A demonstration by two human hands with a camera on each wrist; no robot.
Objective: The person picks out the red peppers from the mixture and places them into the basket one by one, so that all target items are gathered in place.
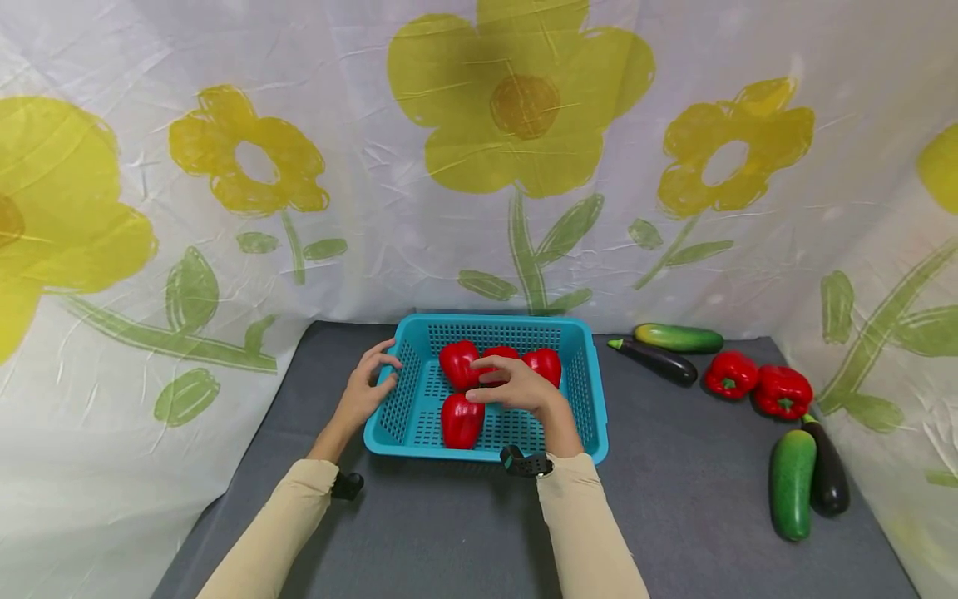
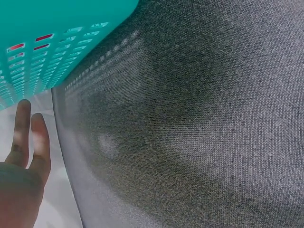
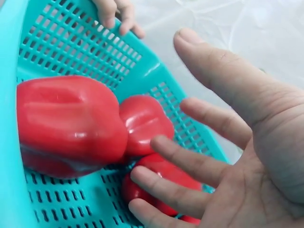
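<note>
A turquoise plastic basket (image 1: pixel 380 441) stands on the dark cloth, with several red bell peppers (image 1: pixel 461 421) inside. My left hand (image 1: pixel 363 389) is at its left rim, fingers loosely spread with the fingertips reaching the rim; those fingers (image 3: pixel 126 13) show over the edge in the right wrist view. Over the middle of the basket hovers my right hand (image 1: pixel 516 385), fingers apart and holding nothing. Seen from the right wrist, its palm and fingers (image 3: pixel 190 161) face a large red pepper (image 3: pixel 71 123) and others behind it. The right hand partly hides the peppers at the back in the head view.
On the right side of the table lie a yellow-green cucumber (image 1: pixel 679 338), an eggplant (image 1: pixel 659 363), two red bell peppers (image 1: pixel 782 392), a green cucumber (image 1: pixel 792 487) and another eggplant (image 1: pixel 827 474). A flower-printed curtain (image 1: pixel 359 274) hangs behind the table.
</note>
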